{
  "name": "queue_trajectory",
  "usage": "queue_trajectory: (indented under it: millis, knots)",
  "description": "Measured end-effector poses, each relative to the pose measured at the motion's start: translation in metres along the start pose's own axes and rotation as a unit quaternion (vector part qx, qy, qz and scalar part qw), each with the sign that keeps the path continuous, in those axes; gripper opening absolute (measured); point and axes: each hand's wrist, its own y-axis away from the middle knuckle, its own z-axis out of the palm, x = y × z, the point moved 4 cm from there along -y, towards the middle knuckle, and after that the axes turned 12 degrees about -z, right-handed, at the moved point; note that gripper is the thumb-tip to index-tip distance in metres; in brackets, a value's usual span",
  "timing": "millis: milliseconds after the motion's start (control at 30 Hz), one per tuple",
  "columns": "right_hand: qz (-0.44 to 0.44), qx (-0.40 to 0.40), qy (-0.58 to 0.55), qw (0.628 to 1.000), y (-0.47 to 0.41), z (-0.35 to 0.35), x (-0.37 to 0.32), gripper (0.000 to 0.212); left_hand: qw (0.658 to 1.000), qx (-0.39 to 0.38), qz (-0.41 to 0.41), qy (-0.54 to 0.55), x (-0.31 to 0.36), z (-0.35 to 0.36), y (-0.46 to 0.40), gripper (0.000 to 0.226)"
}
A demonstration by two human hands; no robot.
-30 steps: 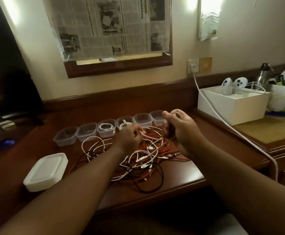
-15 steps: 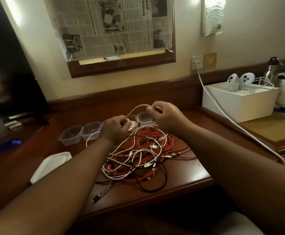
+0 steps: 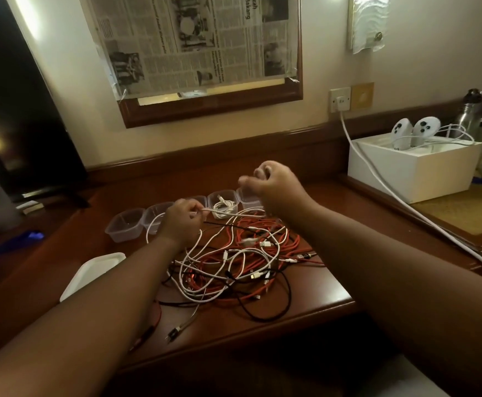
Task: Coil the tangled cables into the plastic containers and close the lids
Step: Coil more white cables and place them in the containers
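A tangle of white, orange and black cables (image 3: pixel 242 262) lies on the wooden desk (image 3: pixel 305 308). Behind it stands a row of several small clear plastic containers (image 3: pixel 125 223); one of them (image 3: pixel 223 203) holds a coiled white cable. My left hand (image 3: pixel 181 222) pinches a white cable (image 3: pixel 219 212) that runs to the right toward my right hand (image 3: pixel 274 187). My right hand is raised above the far side of the pile with its fingers curled, blurred by motion; it seems to hold the same cable's end. A stack of white lids (image 3: pixel 90 273) sits left of the pile, partly behind my left forearm.
A white box (image 3: pixel 414 167) with two white controllers stands at the right on a raised shelf. A thick white power cord (image 3: pixel 377 190) runs from the wall socket down across the desk's right side. A dark screen stands at the left. A metal bottle stands far right.
My right hand has risen and moved right, pulling the white cable up from the pile. My left hand has stayed near the containers, holding the cable. The camera has shifted closer.
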Motion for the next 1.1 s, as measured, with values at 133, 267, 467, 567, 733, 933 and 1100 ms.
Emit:
queue_trajectory:
  millis: [133, 267, 467, 567, 733, 933, 1100]
  knots:
    - [0.027, -0.143, 0.251, 0.957, -0.007, 0.019, 0.015, 0.056, 0.994, 0.062, 0.087, 0.009, 0.018, -0.011, -0.004, 0.022]
    - [0.003, -0.254, 0.304, 0.918, -0.015, 0.042, 0.022, 0.035, 0.993, 0.078, 0.090, 0.016, 0.013, -0.010, -0.013, 0.028]
    - [-0.071, -0.072, 0.005, 0.995, -0.037, 0.043, 0.018, 0.017, 0.999, 0.024, 0.027, -0.015, -0.016, 0.012, -0.024, 0.017]
    - [-0.019, -0.011, -0.246, 0.969, -0.051, 0.042, 0.020, 0.017, 0.999, -0.029, -0.016, -0.033, -0.036, 0.022, -0.031, 0.015]
    - [0.026, 0.049, -0.463, 0.885, -0.075, 0.039, 0.026, 0.020, 0.986, -0.040, -0.157, 0.033, -0.058, 0.024, -0.058, 0.021]
    - [0.077, 0.014, -0.357, 0.931, -0.087, 0.042, 0.053, 0.010, 0.974, 0.074, -0.160, 0.143, -0.043, -0.007, -0.108, 0.035]
    - [0.137, -0.094, -0.142, 0.976, -0.082, 0.059, 0.080, 0.014, 0.952, 0.134, -0.144, 0.233, -0.007, -0.038, -0.131, 0.029]
